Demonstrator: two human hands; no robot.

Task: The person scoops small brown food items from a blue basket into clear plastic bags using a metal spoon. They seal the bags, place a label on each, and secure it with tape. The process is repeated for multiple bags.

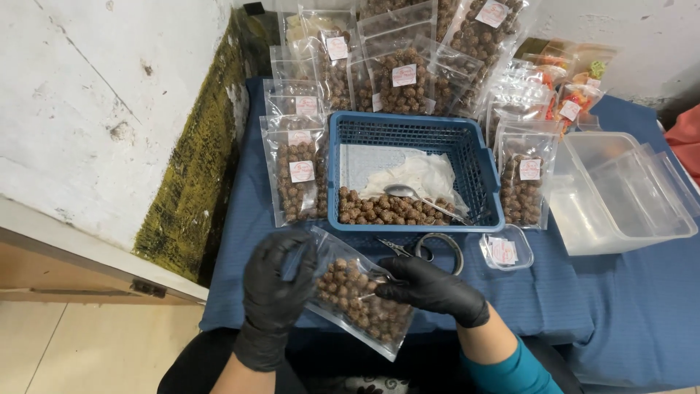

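Note:
Both of my hands wear black gloves and hold one clear plastic pouch [357, 295] filled with small brown balls, tilted above the table's near edge. My left hand [275, 281] grips the pouch's upper left end. My right hand [426, 288] pinches its right side. Just beyond the pouch stands a blue plastic basket [485, 164] with more brown balls [390, 209], a metal spoon [408, 193] and white paper [419, 175] inside.
Several filled, labelled pouches [299, 171] stand around the basket on the blue tablecloth [627, 299]. Scissors [430, 250] and a small clear tub of labels [505, 250] lie in front of the basket. Clear empty containers [620, 193] sit to the right. A white wall [102, 109] is on the left.

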